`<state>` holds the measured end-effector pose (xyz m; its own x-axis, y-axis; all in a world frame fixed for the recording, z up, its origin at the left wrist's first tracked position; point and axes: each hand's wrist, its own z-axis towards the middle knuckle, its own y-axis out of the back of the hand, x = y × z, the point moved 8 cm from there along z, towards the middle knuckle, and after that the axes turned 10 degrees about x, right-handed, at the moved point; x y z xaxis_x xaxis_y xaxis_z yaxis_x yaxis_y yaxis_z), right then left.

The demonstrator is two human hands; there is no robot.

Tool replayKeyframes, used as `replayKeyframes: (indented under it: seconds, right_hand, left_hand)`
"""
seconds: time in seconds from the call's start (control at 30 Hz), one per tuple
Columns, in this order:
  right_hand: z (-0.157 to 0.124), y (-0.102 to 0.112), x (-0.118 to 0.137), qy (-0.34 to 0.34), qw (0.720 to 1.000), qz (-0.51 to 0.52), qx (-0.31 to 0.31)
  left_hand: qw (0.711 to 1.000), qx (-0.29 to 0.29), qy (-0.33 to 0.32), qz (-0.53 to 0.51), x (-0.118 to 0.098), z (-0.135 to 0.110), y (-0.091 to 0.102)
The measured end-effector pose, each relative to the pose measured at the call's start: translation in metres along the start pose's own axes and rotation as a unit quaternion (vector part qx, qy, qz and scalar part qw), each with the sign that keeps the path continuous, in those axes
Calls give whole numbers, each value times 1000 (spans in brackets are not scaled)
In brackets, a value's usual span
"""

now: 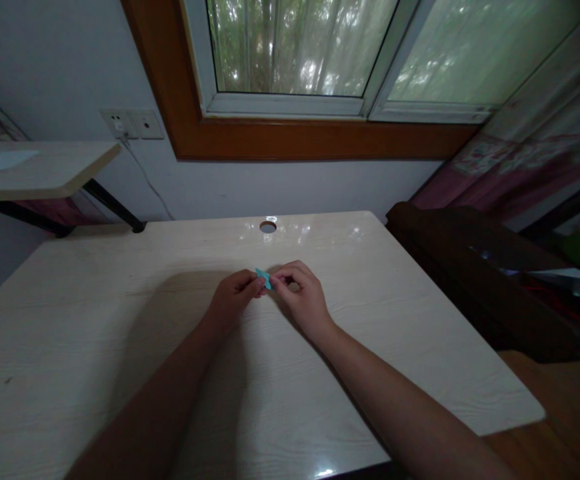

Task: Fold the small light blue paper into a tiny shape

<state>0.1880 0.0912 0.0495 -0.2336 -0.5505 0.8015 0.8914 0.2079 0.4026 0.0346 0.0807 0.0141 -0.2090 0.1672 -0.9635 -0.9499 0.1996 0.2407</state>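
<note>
Between my two hands is a small piece of folded turquoise paper (pixel 264 276), with angular edges and a pointed upper corner. My left hand (pixel 236 293) pinches its left side between thumb and fingers. On the other side, my right hand (pixel 304 292) grips the right edge with thumb and forefinger, its other fingers curled. Both hands are over the middle of the pale wood-grain table (pixel 400 320). The fingertips hide part of the paper, so its full folded shape cannot be made out.
A round cable hole (pixel 268 227) lies near the table's back edge. A raised shelf (pixel 45 170) on black legs stands at the left back. Behind are wall sockets (pixel 133 125) with a white cord and a window (pixel 300 53). Dark wooden furniture (pixel 470 280) stands to the right.
</note>
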Motion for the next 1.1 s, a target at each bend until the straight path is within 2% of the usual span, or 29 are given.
replayKeyframes:
  seconds: [0.17, 0.5, 0.87, 1.1]
  right_hand:
    - [0, -2, 5, 40, 997, -64, 18]
    - [-2, -7, 18, 87, 985, -140, 47]
    - [-4, -6, 23, 104, 987, -119, 35]
    - [-8, -11, 26, 159, 961, -221, 47]
  left_hand:
    - [999, -14, 34, -23, -2, -2, 2]
    - [997, -22, 45, -53, -2, -3, 5]
    - [994, -10, 50, -101, 0, -3, 3]
    - [990, 0, 55, -130, 0, -3, 1]
